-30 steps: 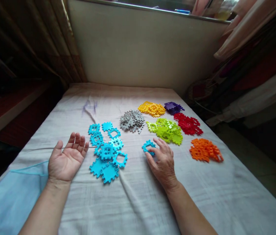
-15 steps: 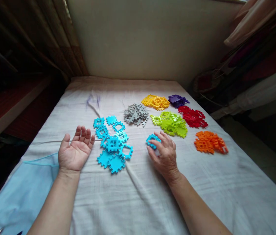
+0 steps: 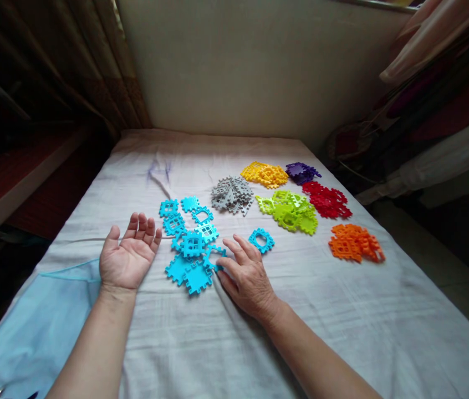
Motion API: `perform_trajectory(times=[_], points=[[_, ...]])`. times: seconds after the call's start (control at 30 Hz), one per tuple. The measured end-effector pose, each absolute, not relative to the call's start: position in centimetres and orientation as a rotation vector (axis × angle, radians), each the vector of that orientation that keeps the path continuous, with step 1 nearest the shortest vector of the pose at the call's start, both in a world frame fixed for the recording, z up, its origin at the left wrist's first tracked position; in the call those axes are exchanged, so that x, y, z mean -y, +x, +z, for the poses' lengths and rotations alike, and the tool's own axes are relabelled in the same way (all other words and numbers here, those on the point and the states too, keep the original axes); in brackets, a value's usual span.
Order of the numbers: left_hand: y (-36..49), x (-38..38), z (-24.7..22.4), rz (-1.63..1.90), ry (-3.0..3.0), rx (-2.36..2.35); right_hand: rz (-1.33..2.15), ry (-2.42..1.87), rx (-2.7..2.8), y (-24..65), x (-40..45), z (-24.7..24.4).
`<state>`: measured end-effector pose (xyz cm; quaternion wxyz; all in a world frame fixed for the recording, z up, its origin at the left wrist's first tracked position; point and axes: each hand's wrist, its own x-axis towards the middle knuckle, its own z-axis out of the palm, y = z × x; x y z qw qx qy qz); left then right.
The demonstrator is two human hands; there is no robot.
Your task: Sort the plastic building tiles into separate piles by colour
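My left hand (image 3: 130, 255) rests palm up on the sheet, fingers apart and nothing in it, left of a loose group of blue interlocking building tiles (image 3: 198, 277). At the right side of that group, my right hand (image 3: 245, 274) pinches the edge of a blue tile with a square opening (image 3: 209, 256) between thumb and forefinger. Its right corner is hidden by the fingers. Just beyond the right hand, a single blue tile with a round opening (image 3: 261, 241) lies flat on the sheet by itself.
Piles of grey (image 3: 232, 195), yellow (image 3: 264, 174), purple (image 3: 302, 172), red (image 3: 327, 200), lime green (image 3: 288, 210) and orange tiles (image 3: 356, 243) lie toward the back and right of the sheet-covered surface (image 3: 184, 343). Light blue cloth (image 3: 51, 316) covers the near left.
My right hand has let go of the blue tile with the round opening and moved left to the blue group, onto another tile. The left hand has stayed put.
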<state>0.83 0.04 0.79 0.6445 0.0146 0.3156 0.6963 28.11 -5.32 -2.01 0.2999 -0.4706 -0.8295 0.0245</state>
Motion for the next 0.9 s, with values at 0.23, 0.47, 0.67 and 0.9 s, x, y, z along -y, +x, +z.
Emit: perform_trajectory(times=[0.23,0.47,0.67,0.9], points=[[0.9,0.0,1.0,1.594,0.034,-0.731,0.023,-1.191,2.168,28.1,5.4,-1.5],[0.6,-0.1,0.7,1.591,0.063,-0.738,-0.212,-1.433,1.972,32.0,5.1,-1.1],[1.0,-0.1,1.0,1.598,0.045,-0.754,-0.264,-1.553,1.907,34.0,4.8,-1.2],[0.9,-0.1,0.9,1.595,0.058,-0.753,-0.227,-1.533,1.927,33.1,4.9,-1.3]])
